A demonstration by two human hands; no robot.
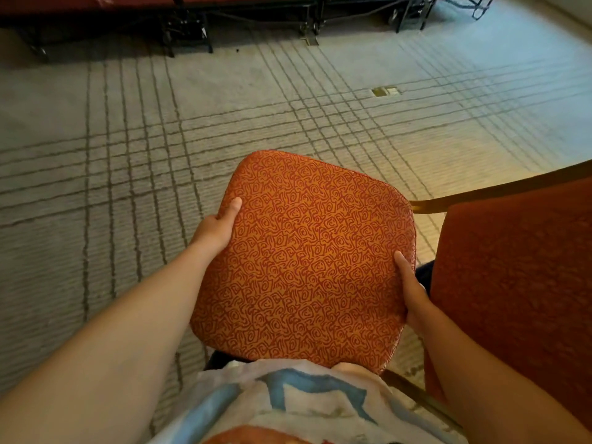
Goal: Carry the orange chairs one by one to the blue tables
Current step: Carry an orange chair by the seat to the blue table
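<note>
Mid-carry, by the look of it. Orange chair (304,261) dead center of the frame, seat cushion facing up, held close against the shirt (304,402) at the bottom edge. Left hand (214,229) clamped on the left edge of the seat, thumb on top, fingers tucked under and out of sight. Right hand (413,293) doing the same on the lower right edge. So both hands gripping the chair, neither free. Legs hidden under the seat, so no telling whether lifted or resting on the floor.

Orange padded panel (512,283) filling the right side of the frame, with a gold metal frame (499,187) running off toward the upper right. Probably the backrest of the same chair, but can't rule out a 2nd chair.

Progress-wise: guessing partway through 1 trip. No blue tables anywhere in view, so no way to count chairs delivered or waiting. Just striped grey carpet (96,187) ahead, a small floor plate (386,91) toward the upper right, and dark red platforms (192,14) on black legs along the top edge. Left to do for this one, at a guess: reaching a table and setting it down.

Writing: nothing readable. Blue shapes printed on the white shirt, maybe lettering, too cropped to make out. No tags or labels visible on the chair, only the squiggly swirl pattern.
</note>
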